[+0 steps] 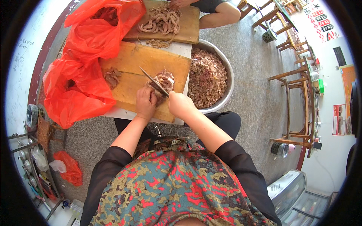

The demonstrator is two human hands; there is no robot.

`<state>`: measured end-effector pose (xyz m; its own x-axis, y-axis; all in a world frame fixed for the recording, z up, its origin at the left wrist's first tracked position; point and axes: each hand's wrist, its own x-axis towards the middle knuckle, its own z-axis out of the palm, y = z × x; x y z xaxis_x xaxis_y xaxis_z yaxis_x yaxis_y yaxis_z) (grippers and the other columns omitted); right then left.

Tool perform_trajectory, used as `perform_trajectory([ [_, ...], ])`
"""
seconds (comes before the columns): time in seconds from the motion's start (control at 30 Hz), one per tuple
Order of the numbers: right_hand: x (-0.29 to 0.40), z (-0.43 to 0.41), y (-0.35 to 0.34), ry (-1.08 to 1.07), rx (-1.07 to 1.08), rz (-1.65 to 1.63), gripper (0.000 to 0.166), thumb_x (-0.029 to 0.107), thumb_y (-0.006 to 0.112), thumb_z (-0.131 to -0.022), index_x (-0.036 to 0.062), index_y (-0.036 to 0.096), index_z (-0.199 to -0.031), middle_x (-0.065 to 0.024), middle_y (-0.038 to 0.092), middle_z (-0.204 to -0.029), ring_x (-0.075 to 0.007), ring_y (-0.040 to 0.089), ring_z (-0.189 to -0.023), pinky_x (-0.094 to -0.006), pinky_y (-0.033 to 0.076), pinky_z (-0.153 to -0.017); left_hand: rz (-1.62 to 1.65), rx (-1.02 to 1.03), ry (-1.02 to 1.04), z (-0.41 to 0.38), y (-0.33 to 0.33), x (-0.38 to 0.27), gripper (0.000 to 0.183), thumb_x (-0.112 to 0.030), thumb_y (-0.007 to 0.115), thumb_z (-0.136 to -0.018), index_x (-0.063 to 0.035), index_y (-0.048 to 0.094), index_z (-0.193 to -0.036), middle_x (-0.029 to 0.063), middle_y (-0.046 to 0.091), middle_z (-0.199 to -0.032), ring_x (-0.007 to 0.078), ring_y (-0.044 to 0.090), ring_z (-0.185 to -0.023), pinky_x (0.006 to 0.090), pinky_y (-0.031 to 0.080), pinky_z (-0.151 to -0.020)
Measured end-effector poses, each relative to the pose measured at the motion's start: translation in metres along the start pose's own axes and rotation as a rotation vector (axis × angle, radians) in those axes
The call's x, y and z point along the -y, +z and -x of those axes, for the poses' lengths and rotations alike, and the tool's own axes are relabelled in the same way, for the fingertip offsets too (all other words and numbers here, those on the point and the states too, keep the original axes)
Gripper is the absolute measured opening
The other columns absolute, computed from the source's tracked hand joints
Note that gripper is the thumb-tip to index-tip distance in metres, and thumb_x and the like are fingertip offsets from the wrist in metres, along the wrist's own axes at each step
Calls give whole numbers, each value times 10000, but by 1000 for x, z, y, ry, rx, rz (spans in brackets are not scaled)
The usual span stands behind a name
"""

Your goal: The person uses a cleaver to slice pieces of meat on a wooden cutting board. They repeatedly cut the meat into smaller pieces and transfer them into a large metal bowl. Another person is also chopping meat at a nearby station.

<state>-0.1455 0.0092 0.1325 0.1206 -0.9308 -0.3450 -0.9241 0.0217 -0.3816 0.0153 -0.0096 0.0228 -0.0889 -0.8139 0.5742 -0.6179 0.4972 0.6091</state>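
My right hand (181, 105) is closed around the handle of a kitchen knife (154, 82), whose blade slants up and left across a pile of meat pieces (165, 80). Close by on the left, my left hand (145, 102) has its fingers curled down on meat beside the blade; how much it grips is hidden. Both are over a wooden cutting board (141, 62). More dark meat (112, 77) lies at the board's left part, next to a red plastic bag (76, 90).
A large metal basin (230, 82) of chopped meat stands right of the boards. Beyond, another person's hand (181, 2) is at a second board (192, 25) bearing meat strips (162, 21). Another red bag (93, 36) stands upper left. Wooden benches (288, 75) are at right.
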Motion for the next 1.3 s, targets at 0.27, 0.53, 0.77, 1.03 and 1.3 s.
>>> perform_trajectory([
  [0.27,-7,9,28,107,-69,-38,182,166,509,-893,-8,552,-923,-263,663,-820,-446,654,-816,-525,518,-750,1,-12,-20,1,1,1,212,-24,622,-818,-55,577,-1023,145,599,-1046,356,551,-996,434,464,-879],
  [0.53,-18,1,34,126,-162,-210,223,206,516,-914,-12,560,-913,-281,647,-836,-461,635,-844,-528,505,-762,10,-5,-2,1,0,1,206,-30,617,-830,-69,572,-1027,135,595,-1064,347,547,-1015,424,455,-899],
  [0.77,-25,5,13,46,-110,-184,232,216,527,-918,-12,568,-920,-283,639,-827,-469,621,-843,-525,499,-765,42,-29,-12,-1,-1,0,195,-24,620,-822,-64,585,-1009,131,596,-1063,341,548,-1018,420,454,-902],
  [1.03,-25,19,-4,36,-13,-71,220,214,488,-914,3,551,-917,-276,643,-824,-456,633,-821,-537,496,-745,36,-33,-27,1,1,2,196,-21,623,-812,-55,599,-1004,135,595,-1057,343,547,-1010,420,455,-903],
  [1.3,-50,18,12,-198,-110,5,169,199,506,-906,32,524,-891,-229,627,-694,-440,633,-700,-532,498,-645,20,3,-43,2,1,5,203,-33,624,-811,-54,595,-1011,140,589,-1066,353,542,-1004,428,454,-890],
])
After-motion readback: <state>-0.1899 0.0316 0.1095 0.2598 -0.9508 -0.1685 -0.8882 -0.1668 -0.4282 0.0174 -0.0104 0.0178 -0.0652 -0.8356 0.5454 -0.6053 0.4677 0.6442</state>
